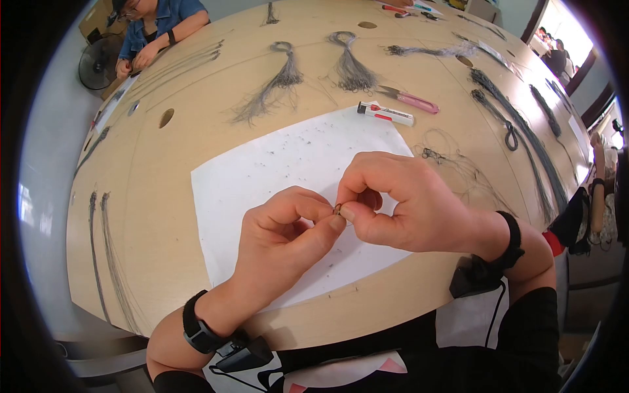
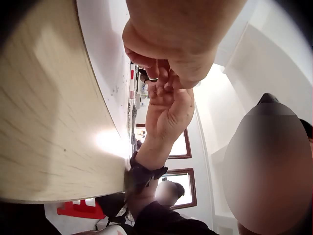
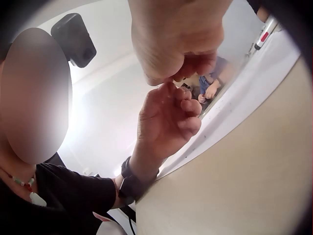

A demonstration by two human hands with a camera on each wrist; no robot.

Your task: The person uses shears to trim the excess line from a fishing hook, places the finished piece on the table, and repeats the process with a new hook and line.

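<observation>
- Item: small dark piece, above the paper sheet, pinched between the two hands' fingertips; its exact form is too small to tell.
- Edges: the sheet's near edge lies inside the near edge of the table, with a strip of tabletop between. Both forearms come in over that table edge.
- Room: sheet surface, dotted with dark specks, extends left of and beyond the hands; tabletop separates the sheet from the cords at left.
- Left hand: thumb and forefinger pinch the piece.
- Right hand: thumb and forefinger grasp the same piece, fingertips meeting the left's.
- Nearby: thread tangle just beside the right hand; white tube across the sheet's far edge; pink-handled cutting tool beyond it.
- Farther: two looped thread bundles past the sheet.
</observation>
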